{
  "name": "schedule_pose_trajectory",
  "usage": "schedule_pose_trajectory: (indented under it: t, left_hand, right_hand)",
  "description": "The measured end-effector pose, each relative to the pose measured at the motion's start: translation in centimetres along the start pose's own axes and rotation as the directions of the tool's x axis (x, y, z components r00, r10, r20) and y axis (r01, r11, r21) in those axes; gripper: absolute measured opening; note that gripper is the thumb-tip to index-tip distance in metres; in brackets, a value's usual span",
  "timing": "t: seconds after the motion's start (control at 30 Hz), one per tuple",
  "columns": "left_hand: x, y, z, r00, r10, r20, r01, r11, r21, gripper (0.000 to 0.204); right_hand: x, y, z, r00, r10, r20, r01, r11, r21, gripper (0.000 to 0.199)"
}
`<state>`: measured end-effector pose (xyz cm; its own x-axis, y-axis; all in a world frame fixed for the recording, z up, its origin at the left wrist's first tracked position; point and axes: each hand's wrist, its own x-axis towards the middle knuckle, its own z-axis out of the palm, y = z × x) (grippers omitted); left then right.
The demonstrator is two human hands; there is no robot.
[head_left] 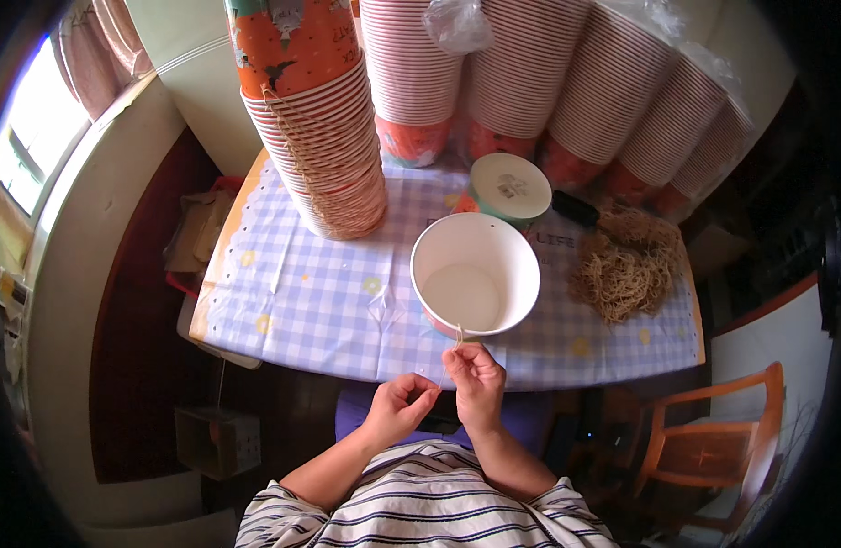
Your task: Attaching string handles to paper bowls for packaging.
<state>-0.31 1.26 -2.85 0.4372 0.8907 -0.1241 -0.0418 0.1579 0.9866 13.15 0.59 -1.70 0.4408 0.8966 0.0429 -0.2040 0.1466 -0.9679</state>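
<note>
A paper bucket (522,283) with a white inside stands near the table's front edge, its mouth tilted toward me. A thin pale cord (460,334) forms a small loop at the bucket's near rim; whether it passes through the wall I cannot tell. My right hand (476,384) pinches the cord just below that loop. To its left, my left hand (400,409) is closed, thumb against forefinger, with a fine strand of the cord seeming to run to its fingertips. Behind the bucket sits an upturned paper bucket (512,185) with a pale round base.
A tall stack of nested buckets (315,151) with cords hanging down its side stands at the left. More bucket stacks (525,68) in plastic line the back. A heap of loose cords (626,274) and a black-handled tool (576,208) lie at the right. A wooden chair (708,447) stands lower right.
</note>
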Motion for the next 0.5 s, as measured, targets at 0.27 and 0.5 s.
schedule_pose_trajectory:
  t: [0.27,0.5]
  left_hand:
    - [-0.5,0.6,0.1,0.974,-0.135,0.180,0.102,0.977,0.186,0.009]
    - [0.2,1.1,0.0,0.984,-0.072,0.162,0.002,0.918,0.397,0.012]
  right_hand:
    - [1.2,-1.4,1.0,0.993,-0.004,-0.116,-0.006,0.997,-0.081,0.012]
    - [1.5,-0.8,1.0,0.991,-0.040,-0.126,0.036,0.999,-0.037,0.013]
